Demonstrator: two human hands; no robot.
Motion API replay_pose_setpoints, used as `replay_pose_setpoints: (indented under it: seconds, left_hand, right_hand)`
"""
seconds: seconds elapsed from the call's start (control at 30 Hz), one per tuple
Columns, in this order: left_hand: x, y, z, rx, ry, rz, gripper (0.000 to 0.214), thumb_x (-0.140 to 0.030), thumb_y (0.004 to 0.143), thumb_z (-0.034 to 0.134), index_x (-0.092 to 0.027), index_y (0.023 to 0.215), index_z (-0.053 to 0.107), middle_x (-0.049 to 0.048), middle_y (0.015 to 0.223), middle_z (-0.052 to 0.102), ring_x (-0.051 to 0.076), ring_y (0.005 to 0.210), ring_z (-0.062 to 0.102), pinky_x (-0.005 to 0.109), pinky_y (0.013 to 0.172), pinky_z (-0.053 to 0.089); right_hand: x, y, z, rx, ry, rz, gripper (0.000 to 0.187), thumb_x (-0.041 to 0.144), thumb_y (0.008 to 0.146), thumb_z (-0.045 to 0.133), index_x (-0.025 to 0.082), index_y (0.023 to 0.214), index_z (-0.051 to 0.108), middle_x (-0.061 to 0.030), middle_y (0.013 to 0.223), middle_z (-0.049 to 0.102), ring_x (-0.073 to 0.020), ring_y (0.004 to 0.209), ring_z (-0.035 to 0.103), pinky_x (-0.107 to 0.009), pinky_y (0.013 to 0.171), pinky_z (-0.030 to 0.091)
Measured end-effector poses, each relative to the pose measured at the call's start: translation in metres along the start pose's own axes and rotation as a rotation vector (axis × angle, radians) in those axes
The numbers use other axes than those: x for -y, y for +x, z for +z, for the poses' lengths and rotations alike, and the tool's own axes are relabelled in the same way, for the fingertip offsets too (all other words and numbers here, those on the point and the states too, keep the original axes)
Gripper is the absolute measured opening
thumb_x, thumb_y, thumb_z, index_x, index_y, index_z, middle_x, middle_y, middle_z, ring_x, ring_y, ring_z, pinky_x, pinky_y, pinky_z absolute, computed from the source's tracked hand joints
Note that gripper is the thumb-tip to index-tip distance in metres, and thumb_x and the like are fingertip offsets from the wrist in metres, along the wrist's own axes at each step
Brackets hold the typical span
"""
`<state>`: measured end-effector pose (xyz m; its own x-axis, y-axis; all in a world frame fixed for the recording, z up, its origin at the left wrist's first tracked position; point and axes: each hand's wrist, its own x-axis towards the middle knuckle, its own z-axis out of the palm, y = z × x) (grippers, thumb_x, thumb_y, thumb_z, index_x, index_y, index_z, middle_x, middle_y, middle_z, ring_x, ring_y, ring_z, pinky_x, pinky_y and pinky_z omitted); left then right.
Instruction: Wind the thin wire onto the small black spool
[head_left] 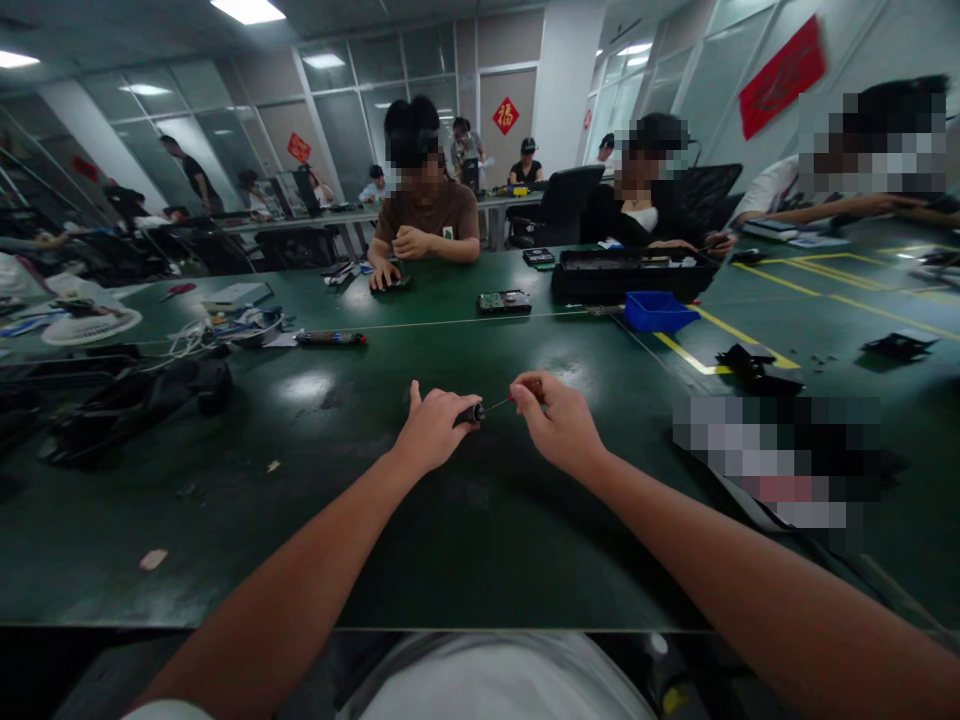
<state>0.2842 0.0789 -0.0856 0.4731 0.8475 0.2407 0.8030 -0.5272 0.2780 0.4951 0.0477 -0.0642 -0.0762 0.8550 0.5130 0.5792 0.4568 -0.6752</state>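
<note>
My left hand (429,432) is closed around a short dark cylinder (470,413) just above the green tabletop, its open-looking round end facing right. Most of that cylinder's body is hidden under my fingers. In my right hand (561,422), pinched between thumb and fingers, is a small screwdriver (498,405) with a thin shaft and a reddish part at the grip. Its shaft points left at the cylinder's end; whether the tip touches is too small to tell.
A pen-like electric screwdriver (330,339) lies ahead to the left, near black plastic parts (176,395). Farther on are a hard drive (504,301), a blue bin (660,311) and a long black casing (634,275). Black brackets (757,370) lie to the right. Co-workers sit opposite.
</note>
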Motion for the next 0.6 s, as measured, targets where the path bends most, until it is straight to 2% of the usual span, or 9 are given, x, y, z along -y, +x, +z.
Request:
replay_pose_setpoints:
  seconds: [0.1, 0.17, 0.23, 0.3, 0.37, 0.47, 0.53, 0.6]
  left_hand:
    - [0.0, 0.001, -0.001, 0.002, -0.079, -0.032, 0.031, -0.028, 0.092, 0.061, -0.026, 0.123, 0.062, 0.0054, 0.116, 0.067, 0.029, 0.116, 0.055, 0.071, 0.115, 0.005]
    - [0.0, 0.003, -0.002, -0.03, -0.201, -0.067, 0.028, -0.026, 0.091, 0.061, -0.023, 0.119, 0.062, 0.007, 0.118, 0.066, 0.027, 0.114, 0.057, 0.063, 0.116, 0.02]
    - [0.0, 0.004, -0.004, -0.094, -0.34, -0.116, 0.027, -0.024, 0.089, 0.062, -0.02, 0.116, 0.062, 0.0083, 0.118, 0.065, 0.025, 0.112, 0.058, 0.049, 0.11, 0.037]
    - [0.001, 0.006, -0.005, -0.161, -0.476, -0.166, 0.032, -0.024, 0.089, 0.062, -0.02, 0.12, 0.058, 0.0078, 0.118, 0.064, 0.023, 0.108, 0.06, 0.04, 0.1, 0.045]
    - [0.002, 0.008, -0.008, -0.183, -0.575, -0.23, 0.036, -0.027, 0.092, 0.057, -0.022, 0.127, 0.052, 0.0068, 0.114, 0.064, 0.021, 0.101, 0.062, 0.036, 0.093, 0.047]
    - [0.001, 0.009, -0.014, -0.131, -0.573, -0.307, 0.035, -0.042, 0.095, 0.05, -0.021, 0.123, 0.051, 0.0056, 0.101, 0.065, 0.019, 0.086, 0.062, 0.034, 0.08, 0.047]
    - [-0.004, 0.01, -0.018, -0.069, -0.49, -0.288, 0.035, -0.05, 0.092, 0.053, -0.021, 0.112, 0.056, 0.0052, 0.097, 0.065, 0.02, 0.084, 0.061, 0.033, 0.076, 0.046]
    - [-0.009, 0.011, -0.019, 0.009, -0.399, -0.233, 0.033, -0.05, 0.09, 0.057, -0.021, 0.104, 0.059, 0.0052, 0.096, 0.066, 0.021, 0.086, 0.061, 0.032, 0.074, 0.046]
  right_hand:
    - [0.0, 0.002, -0.002, -0.029, -0.041, 0.02, 0.022, 0.034, 0.096, 0.049, 0.019, 0.094, 0.064, -0.0023, 0.072, 0.067, -0.0172, 0.065, 0.062, -0.03, 0.063, 0.043]
    - [-0.001, 0.003, -0.003, -0.044, -0.051, 0.035, 0.025, 0.038, 0.096, 0.05, 0.019, 0.095, 0.066, -0.0026, 0.073, 0.067, -0.0176, 0.065, 0.062, -0.03, 0.062, 0.043]
    - [-0.001, 0.004, -0.005, -0.06, -0.064, 0.038, 0.027, 0.041, 0.095, 0.053, 0.019, 0.092, 0.068, -0.0034, 0.075, 0.068, -0.018, 0.067, 0.062, -0.03, 0.063, 0.044]
    - [0.0, 0.005, -0.006, -0.087, -0.083, 0.013, 0.026, 0.041, 0.094, 0.057, 0.018, 0.087, 0.069, -0.0045, 0.078, 0.068, -0.0181, 0.07, 0.061, -0.031, 0.065, 0.044]
    - [0.0, 0.005, -0.006, -0.114, -0.099, -0.025, 0.026, 0.039, 0.094, 0.058, 0.018, 0.085, 0.07, -0.0056, 0.082, 0.067, -0.0181, 0.072, 0.06, -0.032, 0.068, 0.045]
    - [-0.001, 0.005, -0.006, -0.124, -0.114, -0.059, 0.025, 0.037, 0.094, 0.058, 0.018, 0.086, 0.071, -0.0075, 0.089, 0.068, -0.0197, 0.079, 0.062, -0.034, 0.074, 0.047]
    - [-0.002, 0.006, -0.005, -0.117, -0.131, -0.071, 0.024, 0.037, 0.094, 0.058, 0.018, 0.085, 0.071, -0.0083, 0.093, 0.07, -0.0218, 0.088, 0.064, -0.035, 0.08, 0.048]
    - [-0.004, 0.006, -0.004, -0.102, -0.162, -0.069, 0.024, 0.037, 0.095, 0.058, 0.019, 0.086, 0.071, -0.0081, 0.093, 0.072, -0.0237, 0.093, 0.065, -0.037, 0.084, 0.048]
